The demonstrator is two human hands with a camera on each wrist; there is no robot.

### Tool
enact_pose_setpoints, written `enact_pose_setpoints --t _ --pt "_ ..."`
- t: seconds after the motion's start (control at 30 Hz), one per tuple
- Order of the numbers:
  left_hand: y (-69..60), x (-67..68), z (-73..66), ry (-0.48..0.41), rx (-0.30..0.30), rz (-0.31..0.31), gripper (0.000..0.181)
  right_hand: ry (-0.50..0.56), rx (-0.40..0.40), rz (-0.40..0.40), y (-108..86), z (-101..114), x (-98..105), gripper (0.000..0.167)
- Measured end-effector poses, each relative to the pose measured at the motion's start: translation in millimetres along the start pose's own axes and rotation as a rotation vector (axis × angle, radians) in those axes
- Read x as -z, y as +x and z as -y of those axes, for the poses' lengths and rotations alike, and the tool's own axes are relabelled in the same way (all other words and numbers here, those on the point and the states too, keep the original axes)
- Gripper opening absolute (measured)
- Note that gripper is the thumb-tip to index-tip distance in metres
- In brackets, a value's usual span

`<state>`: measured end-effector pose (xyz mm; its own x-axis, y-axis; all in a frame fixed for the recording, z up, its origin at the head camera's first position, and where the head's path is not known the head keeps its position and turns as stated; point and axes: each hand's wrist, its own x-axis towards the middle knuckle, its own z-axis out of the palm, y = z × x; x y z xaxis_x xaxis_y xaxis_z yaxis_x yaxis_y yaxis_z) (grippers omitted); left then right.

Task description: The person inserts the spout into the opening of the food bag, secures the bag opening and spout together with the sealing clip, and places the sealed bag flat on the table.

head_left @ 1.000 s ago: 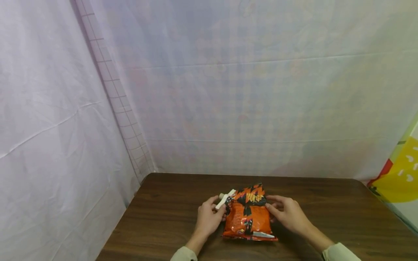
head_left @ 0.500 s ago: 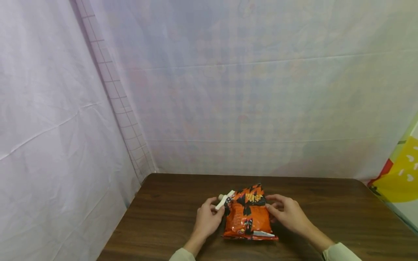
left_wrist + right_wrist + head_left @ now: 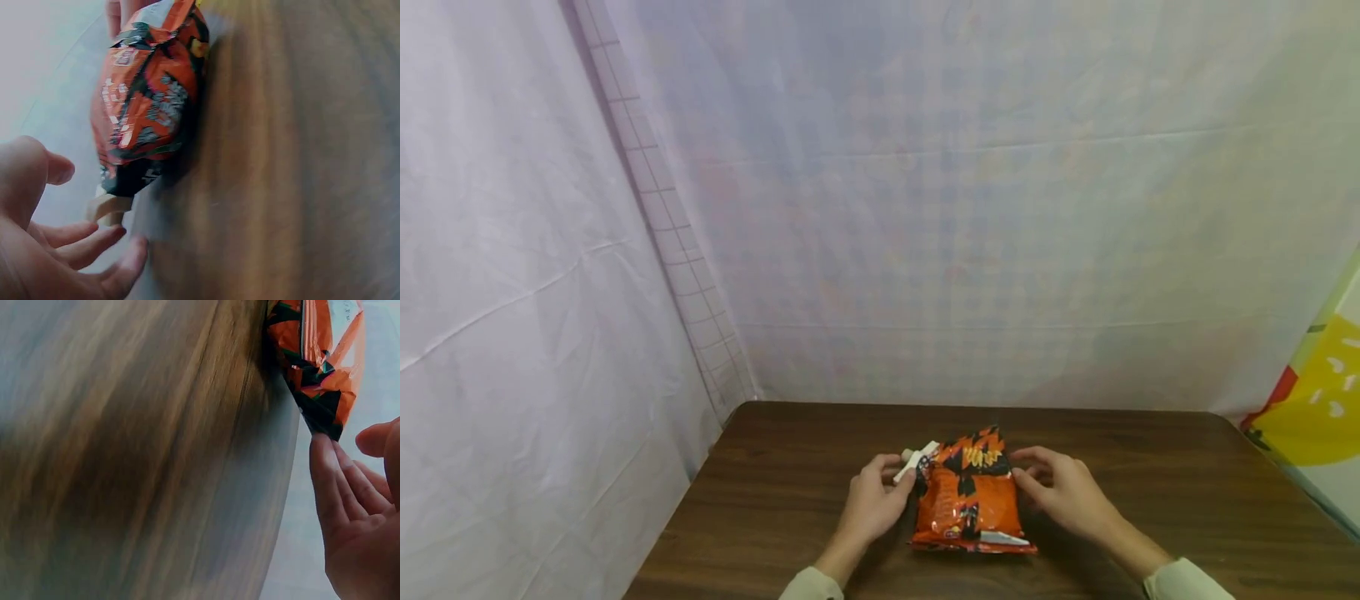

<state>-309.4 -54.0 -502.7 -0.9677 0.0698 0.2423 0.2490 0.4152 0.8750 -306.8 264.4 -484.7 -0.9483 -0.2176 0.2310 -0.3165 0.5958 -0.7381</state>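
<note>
An orange and black snack bag [image 3: 967,500] lies on the brown table, with a white clip [image 3: 916,461] at its upper left corner. My left hand [image 3: 872,502] is beside that corner. In the left wrist view its thumb stands apart from the bag, and its loosely bent fingers [image 3: 87,247] are at the clip; whether they touch it is hard to tell. On the bag's other side is my right hand [image 3: 1066,493]. Its fingertips [image 3: 323,445] touch the dark corner of the bag in the right wrist view, while the thumb stays off it.
The dark wooden table [image 3: 790,467] has its far edge close to a pale hanging sheet [image 3: 970,250]. Another white sheet [image 3: 535,333] hangs along the left. A yellow and red patterned cloth [image 3: 1326,417] is at the right edge.
The bag, clip and right hand have hardly moved. My left forearm has shifted slightly to the left, and the head view has tilted a little.
</note>
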Motion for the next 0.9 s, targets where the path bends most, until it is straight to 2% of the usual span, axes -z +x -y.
enact_pose_setpoints --t 0.23,0.33,0.43,0.53,0.63,0.9 --pt "14.3 21.1 -10.4 0.16 -0.074 0.055 0.052 -0.307 0.158 -0.122 4.0 2 6 0.019" --pt "21.9 29.0 -15.5 0.252 -0.109 0.099 0.058 -0.392 0.217 -0.174 8.3 6 12 0.018" --pt "28.0 35.0 -21.7 0.378 -0.147 0.117 0.064 -0.457 0.258 -0.211 13.6 9 18 0.021" --pt "33.4 40.3 -25.8 0.501 -0.179 0.129 0.069 -0.507 0.254 -0.216 18.5 12 24 0.028" --pt "37.7 43.1 -27.0 0.585 -0.196 0.145 0.073 -0.556 0.23 -0.206 21.7 14 29 0.039" --pt "46.7 42.5 -27.7 0.714 -0.145 0.174 0.089 -0.606 0.123 -0.133 27.4 15 39 0.066"
